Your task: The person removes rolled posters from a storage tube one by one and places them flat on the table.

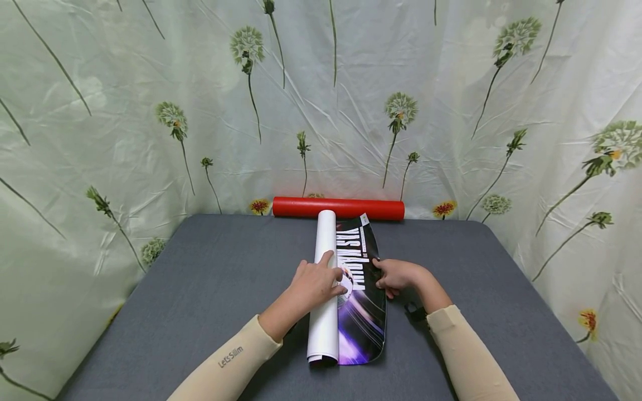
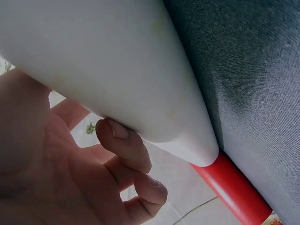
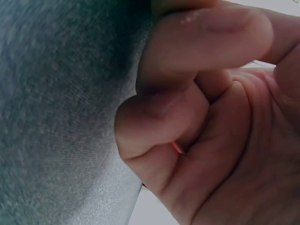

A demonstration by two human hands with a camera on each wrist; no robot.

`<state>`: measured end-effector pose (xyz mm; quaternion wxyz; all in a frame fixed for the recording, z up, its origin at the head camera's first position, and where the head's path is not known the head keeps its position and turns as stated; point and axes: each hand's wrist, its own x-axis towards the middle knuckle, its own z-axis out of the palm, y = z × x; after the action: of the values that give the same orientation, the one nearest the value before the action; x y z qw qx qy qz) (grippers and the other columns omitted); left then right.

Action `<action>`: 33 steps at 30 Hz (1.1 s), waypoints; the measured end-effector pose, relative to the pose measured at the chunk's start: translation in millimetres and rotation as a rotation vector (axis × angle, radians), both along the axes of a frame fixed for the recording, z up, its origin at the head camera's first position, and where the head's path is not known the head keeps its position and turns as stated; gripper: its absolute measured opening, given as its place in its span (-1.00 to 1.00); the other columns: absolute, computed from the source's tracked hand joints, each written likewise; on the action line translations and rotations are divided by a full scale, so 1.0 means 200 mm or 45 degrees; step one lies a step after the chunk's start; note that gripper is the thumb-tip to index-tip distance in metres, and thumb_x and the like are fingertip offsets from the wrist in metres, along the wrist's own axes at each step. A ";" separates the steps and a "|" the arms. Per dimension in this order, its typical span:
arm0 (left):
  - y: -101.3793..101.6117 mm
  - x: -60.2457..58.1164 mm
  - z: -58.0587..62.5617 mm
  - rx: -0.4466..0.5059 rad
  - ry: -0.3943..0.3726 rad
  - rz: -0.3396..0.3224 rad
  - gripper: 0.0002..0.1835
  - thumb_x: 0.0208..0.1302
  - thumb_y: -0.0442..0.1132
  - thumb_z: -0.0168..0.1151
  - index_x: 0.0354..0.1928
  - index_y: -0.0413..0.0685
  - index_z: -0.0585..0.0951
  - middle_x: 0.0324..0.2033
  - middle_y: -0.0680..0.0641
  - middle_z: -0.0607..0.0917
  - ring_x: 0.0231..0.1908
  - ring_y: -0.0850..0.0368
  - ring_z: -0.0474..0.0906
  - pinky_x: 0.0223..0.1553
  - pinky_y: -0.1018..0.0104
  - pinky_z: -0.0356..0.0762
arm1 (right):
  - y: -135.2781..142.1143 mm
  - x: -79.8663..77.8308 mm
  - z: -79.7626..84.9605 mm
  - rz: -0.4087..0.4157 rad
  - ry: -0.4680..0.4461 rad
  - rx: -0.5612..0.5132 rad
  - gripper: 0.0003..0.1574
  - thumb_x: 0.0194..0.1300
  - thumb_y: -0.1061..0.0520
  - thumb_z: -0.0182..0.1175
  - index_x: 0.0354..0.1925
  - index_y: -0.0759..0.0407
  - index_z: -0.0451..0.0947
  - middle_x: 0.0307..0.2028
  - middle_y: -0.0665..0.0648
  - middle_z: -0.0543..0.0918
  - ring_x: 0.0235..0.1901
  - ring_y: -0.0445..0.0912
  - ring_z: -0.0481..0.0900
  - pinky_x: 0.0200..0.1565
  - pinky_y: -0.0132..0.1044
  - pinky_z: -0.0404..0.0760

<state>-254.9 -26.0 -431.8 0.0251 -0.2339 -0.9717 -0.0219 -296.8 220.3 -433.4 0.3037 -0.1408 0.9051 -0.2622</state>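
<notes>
From the head, the poster (image 1: 360, 328) lies mid-worktop (image 1: 225, 262), its left part a white roll (image 1: 323, 328), its printed right part exposed. The left hand (image 1: 313, 284) rests over the roll, fingers loosely bent; the right hand (image 1: 401, 274) pinches the right edge. A red tube (image 1: 296, 207) lies beyond the far end. The sheet looks light, springy and glossy, so probably slippery and easily creased; the flat of the fingers suits the roll, a soft pinch the edge.

From the left wrist, fingers touch the roll's smooth white side; hard squeezing could dent it.

From the right wrist, the fingers are curled, but the pinched edge is hidden.
</notes>
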 end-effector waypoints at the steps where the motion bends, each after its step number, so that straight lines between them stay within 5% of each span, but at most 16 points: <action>1: 0.00 0.00 0.00 0.000 -0.007 0.005 -0.63 0.36 0.25 0.38 0.10 0.35 0.78 0.48 -0.15 0.50 -0.25 -0.05 0.75 -0.26 0.19 0.37 | 0.00 0.00 0.00 -0.004 -0.002 -0.001 -0.01 0.54 0.25 0.16 0.67 0.41 -0.12 -0.67 0.02 0.60 -0.69 -0.15 0.45 -0.44 -0.32 0.46; 7: -0.01 0.01 0.00 0.025 0.092 -0.031 -0.85 0.36 -0.01 0.35 -0.10 0.31 0.81 0.41 -0.17 0.55 -0.40 -0.07 0.71 -0.36 0.18 0.27 | 0.01 -0.01 0.00 -0.015 0.002 0.016 -0.02 0.54 0.26 0.17 0.67 0.41 -0.10 -0.67 0.04 0.61 -0.69 -0.15 0.45 -0.46 -0.33 0.45; 12: -0.03 0.01 0.00 0.027 0.153 -0.045 -0.89 0.37 -0.03 0.32 -0.19 0.27 0.78 0.39 -0.12 0.58 -0.48 -0.08 0.67 -0.40 0.18 0.20 | 0.02 -0.01 0.01 -0.028 0.000 0.028 -0.02 0.54 0.26 0.16 0.68 0.39 -0.10 -0.67 0.04 0.61 -0.69 -0.15 0.44 -0.46 -0.34 0.45; 18: -0.02 0.01 0.00 0.015 0.111 -0.023 -0.78 0.38 0.12 0.39 -0.06 0.27 0.78 0.41 -0.15 0.56 -0.38 -0.08 0.73 -0.35 0.19 0.25 | 0.03 -0.01 0.01 -0.021 -0.008 0.008 -0.03 0.54 0.26 0.15 0.67 0.43 -0.12 -0.68 0.03 0.60 -0.69 -0.16 0.45 -0.47 -0.34 0.46; 27: -0.02 0.01 0.01 0.011 0.117 -0.008 -0.84 0.37 -0.03 0.33 -0.09 0.31 0.82 0.43 -0.08 0.57 -0.47 -0.04 0.65 -0.37 0.22 0.21 | 0.05 -0.02 0.00 -0.041 -0.010 0.014 -0.02 0.54 0.27 0.15 0.67 0.42 -0.12 -0.69 0.02 0.58 -0.71 -0.18 0.44 -0.49 -0.35 0.44; 33: -0.01 0.00 0.02 0.005 0.060 0.028 -0.77 0.38 0.10 0.39 0.00 0.31 0.80 0.45 -0.12 0.54 -0.32 -0.07 0.73 -0.31 0.19 0.30 | 0.06 -0.02 0.01 -0.034 -0.005 0.007 -0.01 0.52 0.29 0.16 0.66 0.45 -0.13 -0.69 0.02 0.58 -0.72 -0.18 0.45 -0.50 -0.35 0.43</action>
<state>-254.0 -28.9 -427.7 0.0488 -0.2235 -0.9733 -0.0182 -300.5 233.0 -432.2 0.3022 -0.1275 0.9070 -0.2640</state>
